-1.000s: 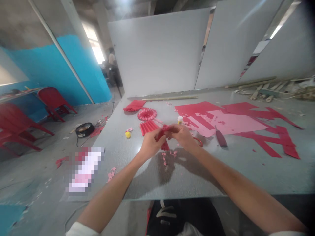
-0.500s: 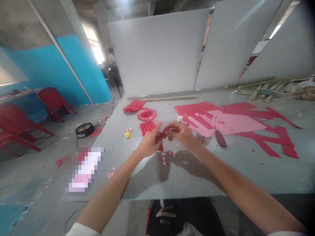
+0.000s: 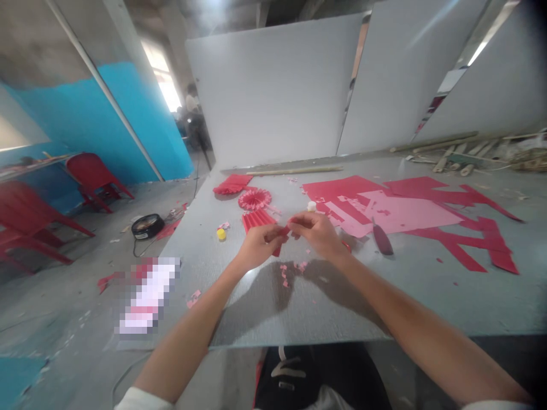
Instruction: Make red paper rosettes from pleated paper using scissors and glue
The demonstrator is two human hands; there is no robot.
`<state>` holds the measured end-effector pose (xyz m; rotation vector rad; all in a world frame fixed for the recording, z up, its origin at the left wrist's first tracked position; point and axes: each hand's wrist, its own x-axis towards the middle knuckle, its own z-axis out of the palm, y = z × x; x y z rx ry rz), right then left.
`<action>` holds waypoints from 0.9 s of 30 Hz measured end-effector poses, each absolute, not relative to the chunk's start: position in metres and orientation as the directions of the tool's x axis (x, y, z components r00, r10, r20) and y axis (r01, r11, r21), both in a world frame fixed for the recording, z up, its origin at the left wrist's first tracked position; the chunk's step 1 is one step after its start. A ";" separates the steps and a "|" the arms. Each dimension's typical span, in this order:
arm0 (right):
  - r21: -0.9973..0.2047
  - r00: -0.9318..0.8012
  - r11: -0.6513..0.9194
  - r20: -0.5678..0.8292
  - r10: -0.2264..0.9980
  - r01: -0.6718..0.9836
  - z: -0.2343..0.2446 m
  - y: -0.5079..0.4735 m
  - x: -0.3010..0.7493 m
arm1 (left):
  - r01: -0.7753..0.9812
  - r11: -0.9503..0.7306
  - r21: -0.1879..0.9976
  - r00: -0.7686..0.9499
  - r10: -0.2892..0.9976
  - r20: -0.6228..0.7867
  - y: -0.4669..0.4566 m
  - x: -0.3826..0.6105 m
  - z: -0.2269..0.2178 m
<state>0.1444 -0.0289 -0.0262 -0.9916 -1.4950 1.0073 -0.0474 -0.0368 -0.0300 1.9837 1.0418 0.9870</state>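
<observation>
Both of my hands meet above the grey table (image 3: 265, 307), pinching a small folded red paper piece (image 3: 281, 235). My left hand (image 3: 258, 246) grips its lower end with curled fingers. My right hand (image 3: 314, 230) pinches the upper end. Just behind the hands lies a pleated red paper fan (image 3: 257, 219), and further back a round red paper rosette (image 3: 254, 199). Small pink paper scraps (image 3: 290, 269) are scattered on the table under my hands.
Red and pink cut paper sheets (image 3: 397, 210) cover the table's right half, with a dark knife (image 3: 382, 239) on them. A yellow cap (image 3: 221, 233) and a small glue bottle (image 3: 311, 206) stand nearby. Red chairs (image 3: 92, 176) stand at left. White boards (image 3: 277, 91) rise behind.
Both hands have lifted slightly and shifted back with the red paper piece, and the fingers have regripped it. The rest of the table is unchanged.
</observation>
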 end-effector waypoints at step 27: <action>-0.712 -0.298 0.606 0.528 0.795 0.355 -0.041 -0.019 0.156 | 0.683 -0.617 0.390 0.384 0.758 0.527 -0.030 -0.057 -0.036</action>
